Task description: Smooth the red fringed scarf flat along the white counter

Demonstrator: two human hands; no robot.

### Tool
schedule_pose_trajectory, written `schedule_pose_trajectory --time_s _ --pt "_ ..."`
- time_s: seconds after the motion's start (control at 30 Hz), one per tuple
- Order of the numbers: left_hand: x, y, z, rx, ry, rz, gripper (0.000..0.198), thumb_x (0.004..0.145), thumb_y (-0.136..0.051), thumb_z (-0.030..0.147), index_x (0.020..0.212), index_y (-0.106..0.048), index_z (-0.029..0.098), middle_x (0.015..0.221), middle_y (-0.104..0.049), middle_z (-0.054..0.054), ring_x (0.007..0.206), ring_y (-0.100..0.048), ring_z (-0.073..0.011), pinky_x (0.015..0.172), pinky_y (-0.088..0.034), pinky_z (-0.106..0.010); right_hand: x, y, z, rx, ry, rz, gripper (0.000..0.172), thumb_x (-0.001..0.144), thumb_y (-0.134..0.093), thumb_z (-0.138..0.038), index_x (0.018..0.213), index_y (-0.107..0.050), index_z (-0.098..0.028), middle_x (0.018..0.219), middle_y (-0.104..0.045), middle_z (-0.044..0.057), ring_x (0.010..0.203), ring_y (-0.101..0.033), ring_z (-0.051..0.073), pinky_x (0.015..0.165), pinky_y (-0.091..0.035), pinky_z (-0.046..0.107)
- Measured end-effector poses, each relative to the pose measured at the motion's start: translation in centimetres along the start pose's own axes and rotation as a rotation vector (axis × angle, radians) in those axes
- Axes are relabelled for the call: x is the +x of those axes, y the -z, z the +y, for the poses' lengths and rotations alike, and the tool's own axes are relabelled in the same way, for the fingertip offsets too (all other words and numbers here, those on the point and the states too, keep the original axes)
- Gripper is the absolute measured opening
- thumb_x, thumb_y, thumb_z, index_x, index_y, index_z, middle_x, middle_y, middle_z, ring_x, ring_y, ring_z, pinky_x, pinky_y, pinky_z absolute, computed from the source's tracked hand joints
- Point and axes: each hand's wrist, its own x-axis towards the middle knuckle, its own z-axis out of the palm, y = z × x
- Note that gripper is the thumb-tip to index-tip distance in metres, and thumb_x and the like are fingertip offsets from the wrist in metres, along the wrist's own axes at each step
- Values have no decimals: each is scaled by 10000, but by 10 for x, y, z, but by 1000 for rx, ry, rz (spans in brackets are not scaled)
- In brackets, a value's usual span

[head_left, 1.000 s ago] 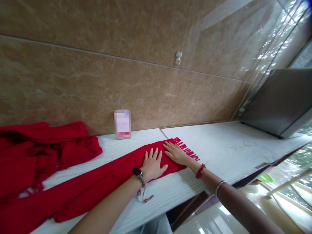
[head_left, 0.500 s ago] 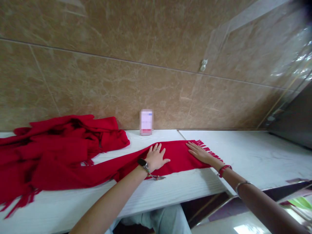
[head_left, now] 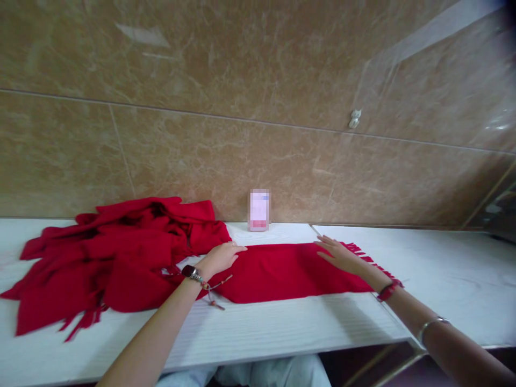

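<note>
A red scarf [head_left: 282, 274] with a fringed right end lies spread along the white tabletop. My left hand [head_left: 221, 259], with a dark watch and beaded bracelet at its wrist, is closed on the scarf where the flat stretch meets the bunched part; its fingertips are partly hidden. Above the scarf near its fringe, my right hand [head_left: 337, 256] is open, fingers stretched out and holding nothing. Left of my hands, a rumpled heap of red fabric [head_left: 133, 247] lies with some fringe hanging toward the near edge.
A small pale box-like object, blurred out [head_left: 259, 210], stands against the brown marbled wall [head_left: 193, 156]. White tabletop [head_left: 443, 269] runs on to the right, past a seam. A small white cat-shaped piece [head_left: 355, 119] is on the wall.
My left hand has moved left along the scarf, from lying flat to closed. The flat stretch of scarf reaches further left. My right hand has lifted slightly; the view has shifted left.
</note>
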Motion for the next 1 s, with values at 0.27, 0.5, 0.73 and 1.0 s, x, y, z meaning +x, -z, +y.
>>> schedule_pose_trajectory --time_s 0.27,0.5,0.73,1.0 --pt "-10 9 -5 -19 97 9 404 821 -418 144 1202 -521 233 1154 -590 -58 1040 -542 -168 922 -375 -281 78 -14 -107 255 154 -62 438 866 -415 -319 1274 -425 -161 1281 -476 143 1214 -395 246 996 -338 471" --pt "-30 38 -17 -6 306 -140 310 789 -411 128 1027 -603 177 985 -659 -70 873 -605 -169 784 -421 -241 73 -35 -100 355 80 -61 416 886 -343 -275 1280 -402 -154 1234 -511 136 1144 -465 226 998 -319 474" --pt "-14 76 -30 39 331 -240 234 845 -369 244 869 -581 148 883 -642 -16 782 -567 -135 709 -415 -193 74 -43 -96 413 78 -20 418 876 -346 -271 1269 -420 -151 1217 -522 136 1114 -485 240 974 -349 460" --pt "24 68 -26 323 346 -322 144 809 -481 188 830 -608 123 873 -619 -89 815 -564 -204 720 -422 -275 73 -48 -96 384 47 -6 444 873 -337 -270 1291 -387 -130 1208 -523 149 1095 -495 255 966 -351 454"
